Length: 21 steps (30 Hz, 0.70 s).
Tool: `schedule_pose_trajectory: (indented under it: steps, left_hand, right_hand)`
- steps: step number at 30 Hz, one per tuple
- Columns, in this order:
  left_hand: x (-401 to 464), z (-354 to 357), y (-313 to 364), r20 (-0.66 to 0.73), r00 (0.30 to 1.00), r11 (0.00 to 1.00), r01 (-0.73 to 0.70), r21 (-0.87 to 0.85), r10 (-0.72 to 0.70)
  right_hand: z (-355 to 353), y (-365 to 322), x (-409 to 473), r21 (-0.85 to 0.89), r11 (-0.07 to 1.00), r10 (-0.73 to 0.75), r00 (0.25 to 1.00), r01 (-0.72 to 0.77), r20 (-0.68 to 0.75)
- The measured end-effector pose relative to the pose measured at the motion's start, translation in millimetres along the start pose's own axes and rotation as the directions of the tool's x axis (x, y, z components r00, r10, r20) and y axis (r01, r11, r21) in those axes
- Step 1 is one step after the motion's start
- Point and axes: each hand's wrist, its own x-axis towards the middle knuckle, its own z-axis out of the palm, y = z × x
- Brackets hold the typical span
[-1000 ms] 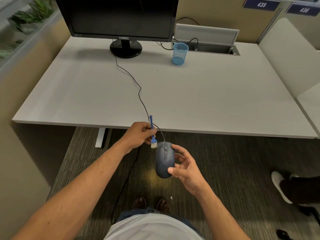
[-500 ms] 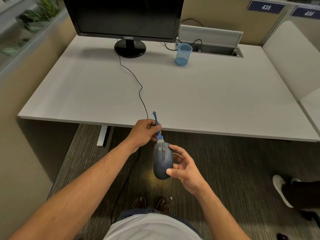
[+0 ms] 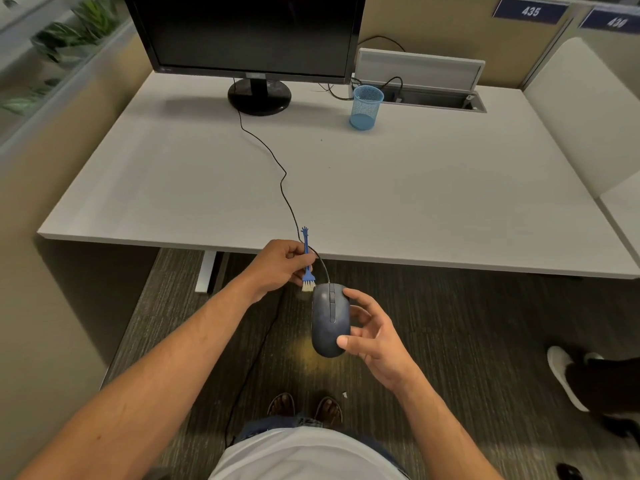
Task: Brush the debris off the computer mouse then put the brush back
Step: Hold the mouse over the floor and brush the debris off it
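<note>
The hands worked just below the middle of the frame, out past the near edge of the bench and above the carpeted floor; the left hand [image 3: 282, 266] pinched the thin handle of the blue brush [image 3: 307, 264] between thumb and curled fingers, bristles pointing down and touching the front left corner of the computer mouse [image 3: 329, 320]; the right hand [image 3: 372, 336] gripped the mouse from its right side, thumb on the near end and fingers curled behind the far side, button face turned upward; holding it off the bench was probably so loosened debris would fall to the floor and not onto the work surface; a small pale scrap [image 3: 344, 394] lay on the carpet near the person's feet; the mouse cable [image 3: 284, 178] trailed up across the bench towards the monitor [image 3: 249, 32] at upper centre; the blue mesh cup [image 3: 365, 107], right of the monitor stand, looked the likely home for the brush, though that was only a guess; the brushing step seemed under way.
</note>
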Motion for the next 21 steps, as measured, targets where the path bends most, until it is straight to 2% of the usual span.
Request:
schedule_pose_trajectory:
  steps: [6,12,17,21]
  left_hand:
    - [1.9,12.7,0.5,-0.091,0.995,0.995,-0.037,-0.096,0.028]
    - [4.6,15.7,2.9,-0.043,0.999,0.995,-0.029,-0.093,0.025]
    - [7.2,1.6,3.6,0.086,0.996,0.999,0.019,0.037,-0.022]
    - [11.3,-2.1,2.6,0.031,0.999,1.000,0.013,0.004,-0.013]
  right_hand:
    - [4.9,1.4,2.4,-0.003,1.000,0.002,1.000,-0.002,0.015]
    - [3.5,1.2,4.5,-0.014,1.000,0.006,1.000,-0.006,-0.004]
    - [0.6,0.8,5.4,-0.030,0.999,0.012,1.000,-0.012,-0.014]
    - [1.6,-1.6,9.1,-0.026,0.999,0.019,1.000,-0.019,-0.019]
